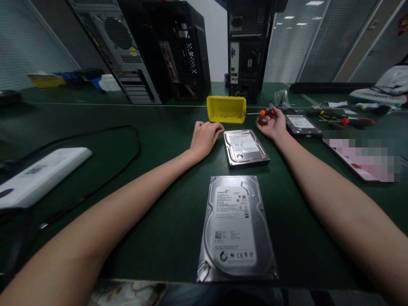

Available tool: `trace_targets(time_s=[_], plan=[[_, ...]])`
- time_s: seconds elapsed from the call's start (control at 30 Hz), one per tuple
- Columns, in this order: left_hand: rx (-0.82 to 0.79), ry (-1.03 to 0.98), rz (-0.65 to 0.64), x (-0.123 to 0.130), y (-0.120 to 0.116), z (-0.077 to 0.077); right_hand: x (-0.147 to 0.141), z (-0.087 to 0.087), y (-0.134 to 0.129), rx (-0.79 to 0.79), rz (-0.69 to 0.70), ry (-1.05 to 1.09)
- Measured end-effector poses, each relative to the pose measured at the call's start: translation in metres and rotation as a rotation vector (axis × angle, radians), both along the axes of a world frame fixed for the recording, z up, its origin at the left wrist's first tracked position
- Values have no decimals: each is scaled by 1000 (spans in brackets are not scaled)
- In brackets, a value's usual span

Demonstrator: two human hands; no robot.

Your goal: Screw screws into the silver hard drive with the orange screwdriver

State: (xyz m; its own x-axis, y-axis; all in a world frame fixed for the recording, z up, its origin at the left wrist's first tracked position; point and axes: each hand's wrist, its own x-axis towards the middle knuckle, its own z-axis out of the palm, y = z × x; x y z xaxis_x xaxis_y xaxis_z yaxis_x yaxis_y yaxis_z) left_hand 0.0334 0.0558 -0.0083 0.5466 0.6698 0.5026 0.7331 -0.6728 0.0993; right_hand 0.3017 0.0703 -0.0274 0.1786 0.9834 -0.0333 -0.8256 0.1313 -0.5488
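Observation:
My right hand (273,125) grips a screwdriver (267,113) with an orange and black handle. Its thin shaft points left, the tip close to the right side of a small yellow bin (225,109) that has a few tiny bits inside. My left hand (205,137) has its fingers curled and pressed together beside the back left corner of a hard drive (245,146); anything between the fingertips is too small to make out. Nearer to me, a larger-looking hard drive (236,225) lies label up at the table's front edge.
Another drive (301,124) lies right of my right hand, near more screwdrivers (353,122). A pink flat object (366,161), partly blurred out, is at right. A white power strip (44,172) and black cable (135,148) lie left. Computer cases (188,51) stand behind.

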Motion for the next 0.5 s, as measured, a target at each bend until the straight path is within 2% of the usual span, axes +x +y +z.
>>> trace_targets(time_s=[0.23, 0.5], plan=[[15, 14, -33, 0, -2, 1, 1, -1, -1, 27, -2, -15], [35, 28, 4, 1, -4, 3, 0, 0, -2, 14, -2, -18]])
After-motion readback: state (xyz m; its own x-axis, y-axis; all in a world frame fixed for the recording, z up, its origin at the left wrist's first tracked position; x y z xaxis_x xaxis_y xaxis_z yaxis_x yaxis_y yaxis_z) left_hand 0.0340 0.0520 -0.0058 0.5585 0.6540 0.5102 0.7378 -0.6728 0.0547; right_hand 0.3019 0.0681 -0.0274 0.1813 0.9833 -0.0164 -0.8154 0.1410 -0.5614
